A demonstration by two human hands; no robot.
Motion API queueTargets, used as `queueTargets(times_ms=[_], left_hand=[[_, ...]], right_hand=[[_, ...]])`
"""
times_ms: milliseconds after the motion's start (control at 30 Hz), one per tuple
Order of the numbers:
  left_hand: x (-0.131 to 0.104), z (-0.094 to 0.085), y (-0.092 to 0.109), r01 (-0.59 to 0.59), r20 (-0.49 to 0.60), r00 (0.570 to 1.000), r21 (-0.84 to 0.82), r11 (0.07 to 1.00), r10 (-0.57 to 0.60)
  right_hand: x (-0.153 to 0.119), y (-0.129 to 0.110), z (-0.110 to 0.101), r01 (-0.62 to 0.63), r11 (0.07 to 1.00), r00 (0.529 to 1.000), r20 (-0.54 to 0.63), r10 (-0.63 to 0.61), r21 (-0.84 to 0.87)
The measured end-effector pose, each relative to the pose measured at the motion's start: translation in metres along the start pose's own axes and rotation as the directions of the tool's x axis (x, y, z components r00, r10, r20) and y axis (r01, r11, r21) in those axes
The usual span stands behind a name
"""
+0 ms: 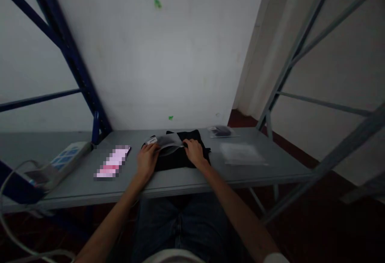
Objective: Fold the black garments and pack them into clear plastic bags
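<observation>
Black folded cloth (180, 156) lying at the middle of the grey tabletop (168, 183), near its far edge and close to the white wall (168, 54). Over the cloth's top, a clear plastic bag (167, 142) with a small white label at its left end, partly covering the dark fabric. Left hand (148, 158) resting on the left edge of the cloth, fingers curled down onto the bag's near-left corner; right hand (195, 151) laid on the right part of the cloth, fingers bent onto the bag's right end. Both touching bag and cloth, pressed flat rather than lifted; whether either pinches the plastic cannot be told in the dim light. Left of the left hand, well apart from the cloth, a flat pink blurred thing (112, 162) lying slantwise. Farther left, a white power strip (64, 159) with blue switches, its cable (12, 199) looping off the tabletop's near-left corner. To the right of the cloth, a second clear bag (242, 153) lying flat and empty-looking, and behind it, near the wall, a small packet (221, 131) with something dark inside. Blue rack struts (70, 54) rising at the left, grey struts (288, 66) at the right. Below the tabletop's near edge, dark jeans (180, 223) between the two bare forearms.
</observation>
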State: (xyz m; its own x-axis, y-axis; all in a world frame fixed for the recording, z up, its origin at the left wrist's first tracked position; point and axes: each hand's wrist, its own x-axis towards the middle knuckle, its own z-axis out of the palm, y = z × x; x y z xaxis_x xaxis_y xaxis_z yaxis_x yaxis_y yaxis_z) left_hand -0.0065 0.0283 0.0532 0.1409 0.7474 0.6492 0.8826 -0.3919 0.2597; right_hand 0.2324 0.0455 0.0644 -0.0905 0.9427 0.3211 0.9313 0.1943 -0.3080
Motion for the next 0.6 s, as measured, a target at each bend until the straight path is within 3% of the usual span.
queueTargets(times_ms=[167,367,500,600], left_hand=[[-0.002,-0.004,0.017,-0.066,-0.048,0.996,0.151,0.986,0.074],[0.005,0.009,0.051,-0.361,0.012,0.933,0.053,0.931,0.361],[0.008,0.021,0.063,-0.427,-0.002,0.904,0.039,0.903,0.428],[0.008,0.02,0.061,-0.483,0.007,0.875,0.063,0.873,0.483]], right_hand=[[-0.003,-0.004,0.008,0.114,0.992,0.988,-0.109,-0.108,0.049],[-0.021,-0.004,0.004,0.257,0.966,0.939,-0.236,-0.249,0.005],[-0.031,0.001,0.003,0.322,0.946,0.912,-0.254,-0.323,-0.047],[-0.035,0.006,0.003,0.338,0.939,0.904,-0.257,-0.341,-0.06]])
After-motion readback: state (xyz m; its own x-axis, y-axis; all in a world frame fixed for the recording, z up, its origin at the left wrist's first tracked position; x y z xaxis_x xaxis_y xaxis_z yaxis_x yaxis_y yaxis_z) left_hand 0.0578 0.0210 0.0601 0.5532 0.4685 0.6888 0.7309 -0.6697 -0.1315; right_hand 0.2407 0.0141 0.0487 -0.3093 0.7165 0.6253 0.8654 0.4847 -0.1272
